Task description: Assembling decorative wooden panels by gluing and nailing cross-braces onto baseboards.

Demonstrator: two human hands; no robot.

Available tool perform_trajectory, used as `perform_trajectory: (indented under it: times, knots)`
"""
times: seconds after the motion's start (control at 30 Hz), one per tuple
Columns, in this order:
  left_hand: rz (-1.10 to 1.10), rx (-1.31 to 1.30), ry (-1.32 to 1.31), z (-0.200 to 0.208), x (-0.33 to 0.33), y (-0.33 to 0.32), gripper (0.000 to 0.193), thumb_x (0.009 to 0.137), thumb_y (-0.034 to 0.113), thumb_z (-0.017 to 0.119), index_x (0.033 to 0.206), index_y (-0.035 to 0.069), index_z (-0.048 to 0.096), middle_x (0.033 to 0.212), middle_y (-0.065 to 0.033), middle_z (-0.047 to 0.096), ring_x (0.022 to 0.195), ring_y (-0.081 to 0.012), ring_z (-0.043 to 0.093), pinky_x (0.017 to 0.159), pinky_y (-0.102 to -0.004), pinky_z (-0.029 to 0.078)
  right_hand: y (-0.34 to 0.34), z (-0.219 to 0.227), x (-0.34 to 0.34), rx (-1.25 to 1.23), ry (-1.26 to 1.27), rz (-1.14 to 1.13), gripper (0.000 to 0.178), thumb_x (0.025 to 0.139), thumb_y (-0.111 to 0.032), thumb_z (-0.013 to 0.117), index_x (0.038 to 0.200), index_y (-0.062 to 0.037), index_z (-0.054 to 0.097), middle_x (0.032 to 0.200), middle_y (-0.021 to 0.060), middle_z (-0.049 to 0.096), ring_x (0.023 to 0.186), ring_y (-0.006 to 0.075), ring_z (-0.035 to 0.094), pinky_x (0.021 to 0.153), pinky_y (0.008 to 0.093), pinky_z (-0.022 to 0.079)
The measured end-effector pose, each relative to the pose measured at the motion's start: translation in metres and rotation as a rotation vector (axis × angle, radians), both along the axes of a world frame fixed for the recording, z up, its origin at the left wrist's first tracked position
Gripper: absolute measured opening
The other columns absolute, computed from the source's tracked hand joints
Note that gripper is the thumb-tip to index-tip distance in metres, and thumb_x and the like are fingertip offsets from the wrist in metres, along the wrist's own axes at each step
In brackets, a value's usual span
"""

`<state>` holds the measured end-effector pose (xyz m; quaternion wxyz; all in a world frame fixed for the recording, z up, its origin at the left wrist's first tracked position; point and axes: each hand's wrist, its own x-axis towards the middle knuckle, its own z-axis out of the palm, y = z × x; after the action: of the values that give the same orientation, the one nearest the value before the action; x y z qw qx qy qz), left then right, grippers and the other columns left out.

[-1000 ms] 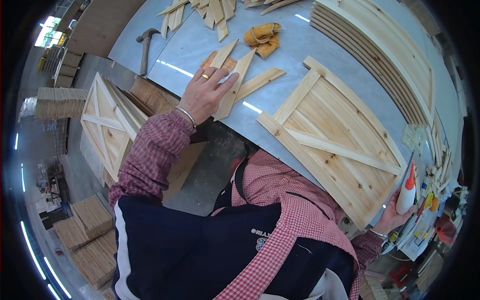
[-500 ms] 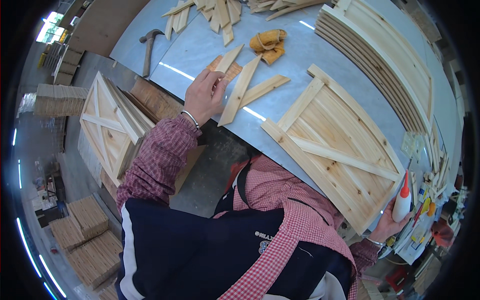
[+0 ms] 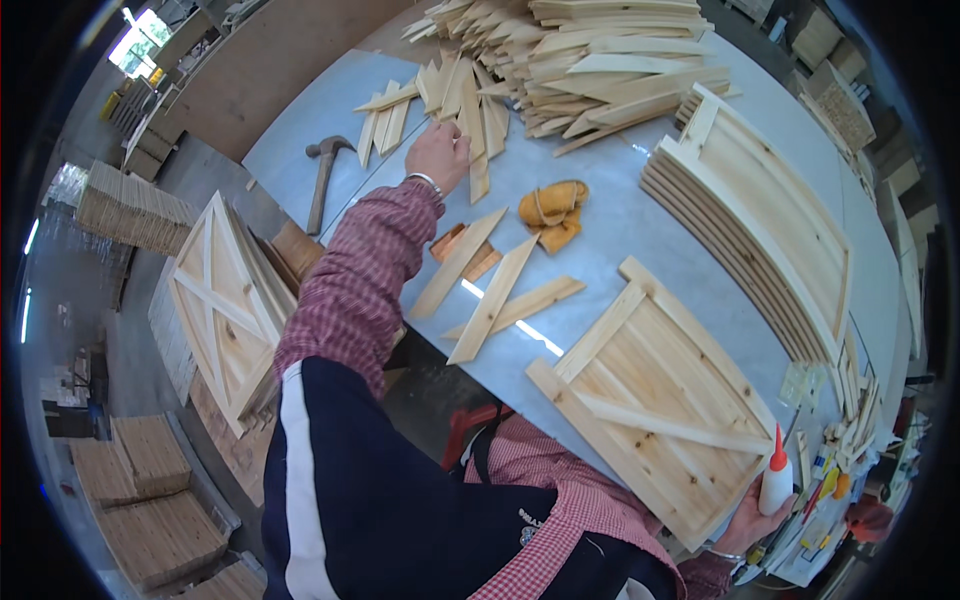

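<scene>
My left hand [image 3: 438,156] reaches to the near edge of a loose group of angled wooden slats [image 3: 468,112]. Its fingers are curled in among their ends; what they grip is hidden. My right hand [image 3: 745,522] is wrapped round a white squeeze bottle [image 3: 776,488] with a red nozzle pointing up. Beside that bottle lies a planked wooden panel [image 3: 660,400] with frame strips and one diagonal brace [image 3: 670,424]. Left of the panel, two cut slats cross, the upper slat [image 3: 494,300] over the lower slat [image 3: 545,299]. Another slat [image 3: 458,262] rests across a small reddish-brown wooden piece [image 3: 482,262].
A hammer [image 3: 322,185] lies at the table's left edge. Yellow-orange work gloves [image 3: 553,213] sit mid-table. Finished panels [image 3: 750,225] are stacked to the right, more slats [image 3: 620,65] at the back. Braced panels [image 3: 222,305] lean off the table's left side.
My left hand has moved away from the slat over the reddish-brown piece to the loose slats farther back. My right hand still holds the bottle. The view has shifted, showing more of the far table.
</scene>
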<state>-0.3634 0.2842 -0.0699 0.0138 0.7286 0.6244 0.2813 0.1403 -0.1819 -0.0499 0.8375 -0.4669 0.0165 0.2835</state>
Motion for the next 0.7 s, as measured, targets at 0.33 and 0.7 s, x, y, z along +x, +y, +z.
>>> perform_trajectory:
  times: [0.33, 0.7]
  knots:
    - [0.402, -0.241, 0.102, 0.002, 0.038, 0.056, 0.041, 0.08, 0.036, 0.06, 0.102, 0.002, 0.059, 0.102, -0.0183, 0.06, 0.099, -0.0316, 0.06, 0.083, -0.0414, 0.048, 0.006, -0.003, 0.005, -0.061, -0.042, -0.005, 0.058, 0.083, -0.038, 0.063, 0.118, 0.0043, 0.045, 0.112, 0.0162, 0.057, 0.102, 0.027, 0.057, 0.091, 0.0375, 0.048]
    - [0.178, -0.328, -0.823, 0.041, 0.012, -0.016, 0.025, 0.074, 0.015, 0.064, 0.087, 0.0, 0.049, 0.085, -0.0157, 0.062, 0.077, -0.0247, 0.065, 0.067, -0.0343, 0.051, 0.006, -0.002, 0.003, -0.006, 0.01, 0.011, 0.058, 0.083, -0.04, 0.062, 0.118, 0.0032, 0.046, 0.114, 0.0158, 0.057, 0.104, 0.0265, 0.057, 0.093, 0.0382, 0.047]
